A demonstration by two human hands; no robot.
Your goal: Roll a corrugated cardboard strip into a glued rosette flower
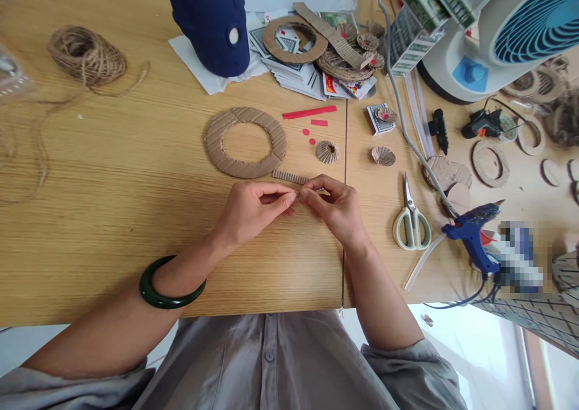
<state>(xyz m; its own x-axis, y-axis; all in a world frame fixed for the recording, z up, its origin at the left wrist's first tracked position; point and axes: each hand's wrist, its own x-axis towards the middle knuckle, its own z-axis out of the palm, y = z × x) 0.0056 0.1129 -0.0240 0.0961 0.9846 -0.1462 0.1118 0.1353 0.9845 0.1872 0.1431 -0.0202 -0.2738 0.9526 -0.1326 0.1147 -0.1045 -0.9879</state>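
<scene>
My left hand (253, 210) and my right hand (333, 208) meet over the wooden table, thumbs and forefingers pinched close together. Whatever is between the fingertips is too small to make out. Just beyond them is a narrow corrugated cardboard strip (289, 176); its right end disappears behind my right fingers. A flat cardboard ring (212, 141) lies past my left hand. Farther off are a pleated cardboard rosette (324, 152), a second rosette (383, 155), two small red dots, a short red piece (319, 123) and a long red strip (310, 113).
Scissors (411, 226) and a blue glue gun (474, 232) lie to the right, with a grey cable (402, 117) running past. A fan (461, 54), boxes and playing cards (296, 79) stand at the back. A twine ball (85, 54) and dark blue container (210, 30) sit farther left.
</scene>
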